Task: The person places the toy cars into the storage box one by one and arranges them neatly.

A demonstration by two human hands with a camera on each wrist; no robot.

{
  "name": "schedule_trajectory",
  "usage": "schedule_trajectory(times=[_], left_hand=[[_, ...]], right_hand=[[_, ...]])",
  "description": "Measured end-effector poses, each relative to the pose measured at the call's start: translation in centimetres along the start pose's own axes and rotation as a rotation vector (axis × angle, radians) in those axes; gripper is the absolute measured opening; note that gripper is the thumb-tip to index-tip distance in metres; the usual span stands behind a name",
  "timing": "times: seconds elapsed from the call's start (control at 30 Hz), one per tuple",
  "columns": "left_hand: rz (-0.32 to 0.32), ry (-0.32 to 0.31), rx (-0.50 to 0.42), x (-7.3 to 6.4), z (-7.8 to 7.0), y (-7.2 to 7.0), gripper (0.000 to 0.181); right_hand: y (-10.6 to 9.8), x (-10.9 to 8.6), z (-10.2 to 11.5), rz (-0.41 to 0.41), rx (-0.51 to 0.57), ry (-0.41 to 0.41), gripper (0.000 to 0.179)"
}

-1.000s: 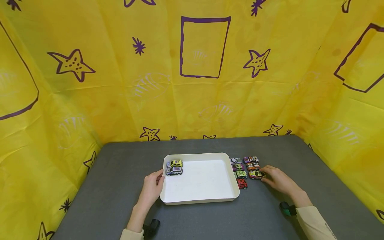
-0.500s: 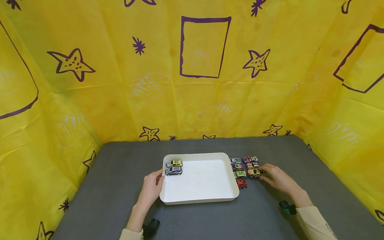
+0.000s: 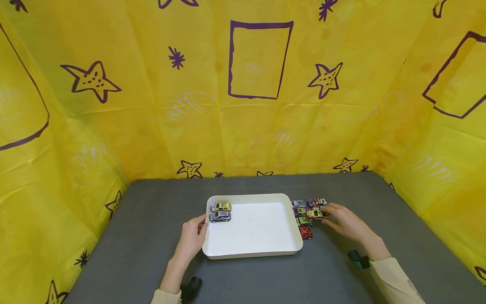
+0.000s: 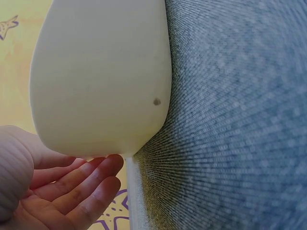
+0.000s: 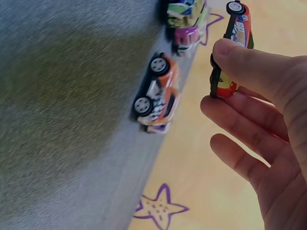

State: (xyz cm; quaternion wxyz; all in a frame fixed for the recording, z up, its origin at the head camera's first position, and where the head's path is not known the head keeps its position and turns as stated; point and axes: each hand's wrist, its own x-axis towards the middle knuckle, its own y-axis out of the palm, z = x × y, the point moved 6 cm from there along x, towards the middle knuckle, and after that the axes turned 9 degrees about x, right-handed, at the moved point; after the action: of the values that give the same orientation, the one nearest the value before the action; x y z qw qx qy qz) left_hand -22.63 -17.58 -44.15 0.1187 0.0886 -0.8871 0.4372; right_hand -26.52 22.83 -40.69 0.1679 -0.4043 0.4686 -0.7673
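Note:
In the head view my left hand [image 3: 193, 237] touches the left edge of a white tray [image 3: 258, 254]. In the left wrist view its loosely spread fingers [image 4: 91, 201] lie against the tray's outer wall [image 4: 100, 81]. My right hand [image 3: 348, 223] pinches a yellow and red toy car [image 3: 314, 214] between thumb and fingers. The right wrist view shows that car [image 5: 241, 31] raised off the table, with an orange toy car [image 5: 165, 93] standing below. A yellow toy car [image 3: 222, 206] and a silver-blue toy car [image 3: 220, 216] sit at the tray's left end.
Right of the tray stand more toy cars: a silver one [image 3: 298, 203], a purple-green one [image 3: 299, 212], a green one [image 3: 303, 221], a red one [image 3: 306, 232] and a purple one [image 3: 317, 202]. Yellow patterned cloth [image 3: 258, 118] surrounds the grey table [image 3: 167, 194].
My right hand has lifted the yellow and red toy car and carried it left and back, over the row of cars. The left hand and tray have barely moved.

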Motion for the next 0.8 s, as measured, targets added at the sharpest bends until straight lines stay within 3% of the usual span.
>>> schedule_trajectory(times=[0.37, 0.8], left_hand=[[0.003, -0.003, -0.002, 0.0, -0.2, -0.1, 0.028], [-0.005, -0.012, -0.004, 0.0, 0.0, 0.0, 0.028]], right_hand=[[0.3, 1.6, 0.7, 0.014, 0.007, 0.022, 0.031], [1.4, 4.2, 2.3, 0.023, 0.074, -0.02, 0.028]])
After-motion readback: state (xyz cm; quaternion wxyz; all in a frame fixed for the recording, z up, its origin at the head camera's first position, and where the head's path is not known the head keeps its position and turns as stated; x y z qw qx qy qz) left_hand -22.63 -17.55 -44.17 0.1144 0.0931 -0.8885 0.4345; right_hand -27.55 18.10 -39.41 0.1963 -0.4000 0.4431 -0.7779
